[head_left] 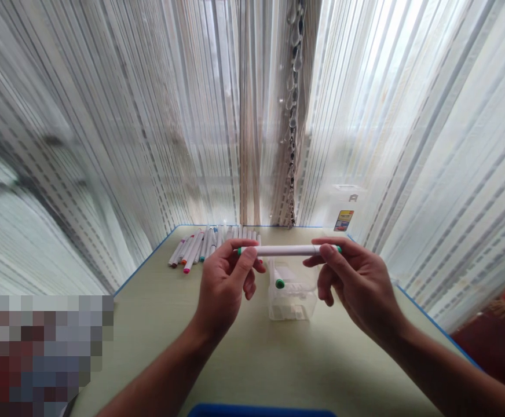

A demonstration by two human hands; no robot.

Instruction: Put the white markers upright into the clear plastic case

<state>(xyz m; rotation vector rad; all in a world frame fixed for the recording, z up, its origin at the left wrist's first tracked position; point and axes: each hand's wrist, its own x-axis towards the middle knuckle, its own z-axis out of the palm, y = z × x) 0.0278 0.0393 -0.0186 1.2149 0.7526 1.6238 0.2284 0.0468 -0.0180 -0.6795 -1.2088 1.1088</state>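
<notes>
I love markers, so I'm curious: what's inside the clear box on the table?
Inside the clear box, I can make out one green-ended marker. The right hand seems to cover part of the box's far right corner, so I can't tell what's there.

Between your left fingers (230, 248) and right fingers (348, 246), you have a white marker (287, 251), green at its 2 ends. Below it, between your fingers, a green marker end (280, 284) shows against a clear, colourless box (293, 313). Left of your fingers, white markers (187, 253) show pink, orange, brown and teal. Beneath, your tabletop (157, 324) is pale green, edged blue; beyond, grey-and-white stripes and dashes pattern the curtain (105, 116).
</notes>
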